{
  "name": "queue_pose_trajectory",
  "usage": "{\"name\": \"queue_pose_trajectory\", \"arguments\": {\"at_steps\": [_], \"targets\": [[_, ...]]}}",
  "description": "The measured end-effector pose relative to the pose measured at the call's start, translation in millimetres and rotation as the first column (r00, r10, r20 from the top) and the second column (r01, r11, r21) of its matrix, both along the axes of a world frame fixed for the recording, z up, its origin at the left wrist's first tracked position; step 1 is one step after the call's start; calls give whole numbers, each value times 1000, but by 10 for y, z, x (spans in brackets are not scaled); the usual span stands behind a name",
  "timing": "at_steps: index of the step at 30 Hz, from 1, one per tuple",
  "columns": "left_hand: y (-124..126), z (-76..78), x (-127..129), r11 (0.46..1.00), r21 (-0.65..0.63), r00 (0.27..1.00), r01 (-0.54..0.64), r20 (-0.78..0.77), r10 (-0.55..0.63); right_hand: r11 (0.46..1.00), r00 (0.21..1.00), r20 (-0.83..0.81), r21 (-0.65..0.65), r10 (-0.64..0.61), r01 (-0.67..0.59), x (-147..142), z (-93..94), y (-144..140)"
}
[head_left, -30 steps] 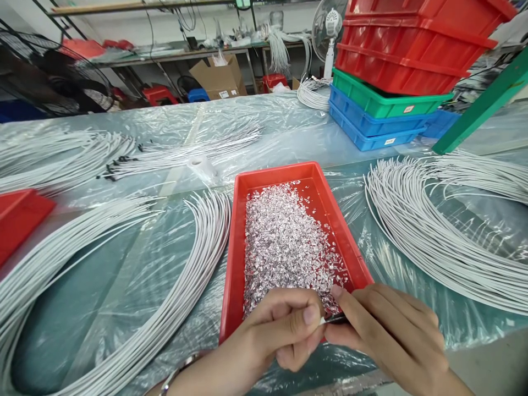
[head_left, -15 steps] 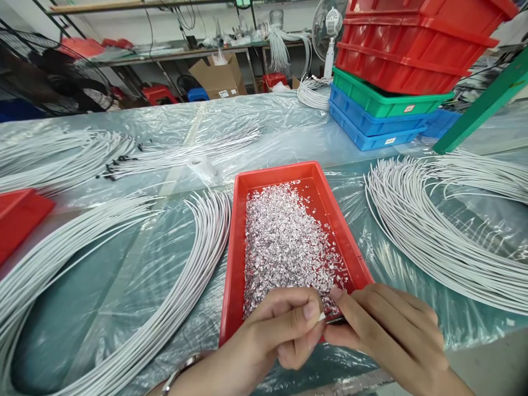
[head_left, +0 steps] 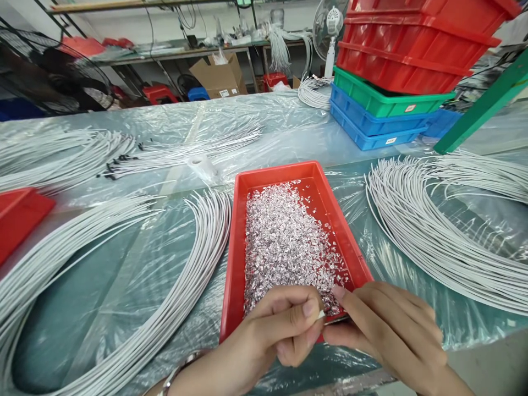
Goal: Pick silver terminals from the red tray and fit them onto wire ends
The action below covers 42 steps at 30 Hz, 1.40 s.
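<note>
- At 9 o'clock, at the left edge, I see the corner of a second red tray point(head_left: 18, 217) lying on the plastic sheet point(head_left: 289, 126) that covers the table.
- From 9 to 7 o'clock lie long bundles of white cables point(head_left: 173, 297), bent in arcs; they are well apart from my hands.
- At 11 o'clock more white cables with dark ends point(head_left: 119, 162) lie flat, and a small roll of tape point(head_left: 201, 163) stands near them.
- In the middle is the red tray point(head_left: 236, 264), filled with small silver metal pieces point(head_left: 284, 242).
- At 6 o'clock my left hand point(head_left: 272, 335) is over the near edge of this tray. The thumb and first finger are pressed together on the white tip of a thin cable end point(head_left: 322, 314).
- Just beside it, touching at the fingertips, my right hand point(head_left: 391, 330) pinches the dark part of the same cable end, where a small metal piece seems to sit; it is too small to tell more.
- At 3 o'clock another big fan of white cables point(head_left: 433, 236) lies on the sheet.
- At 1 o'clock stands a stack of red, green and blue crates point(head_left: 396, 66), with a white fan point(head_left: 328, 27) behind it.
</note>
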<state>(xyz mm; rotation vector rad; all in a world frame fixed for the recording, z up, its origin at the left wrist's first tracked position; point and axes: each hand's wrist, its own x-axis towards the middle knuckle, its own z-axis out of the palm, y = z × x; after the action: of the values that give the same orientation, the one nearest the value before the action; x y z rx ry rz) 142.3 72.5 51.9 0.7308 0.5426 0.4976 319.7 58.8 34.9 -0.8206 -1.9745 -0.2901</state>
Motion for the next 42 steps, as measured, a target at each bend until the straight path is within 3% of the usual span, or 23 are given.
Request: {"name": "queue_pose_trajectory", "arguments": {"at_steps": [23,42], "targets": [[-22,11,-20,1000,11,998,-26,-58,27,1000,999,37,-5,-4,5,-8,4,1],[-36,-13,-7,997,-57,995,-55,-90,50,997,989,126,24,-71,69,6,18,-19]]}}
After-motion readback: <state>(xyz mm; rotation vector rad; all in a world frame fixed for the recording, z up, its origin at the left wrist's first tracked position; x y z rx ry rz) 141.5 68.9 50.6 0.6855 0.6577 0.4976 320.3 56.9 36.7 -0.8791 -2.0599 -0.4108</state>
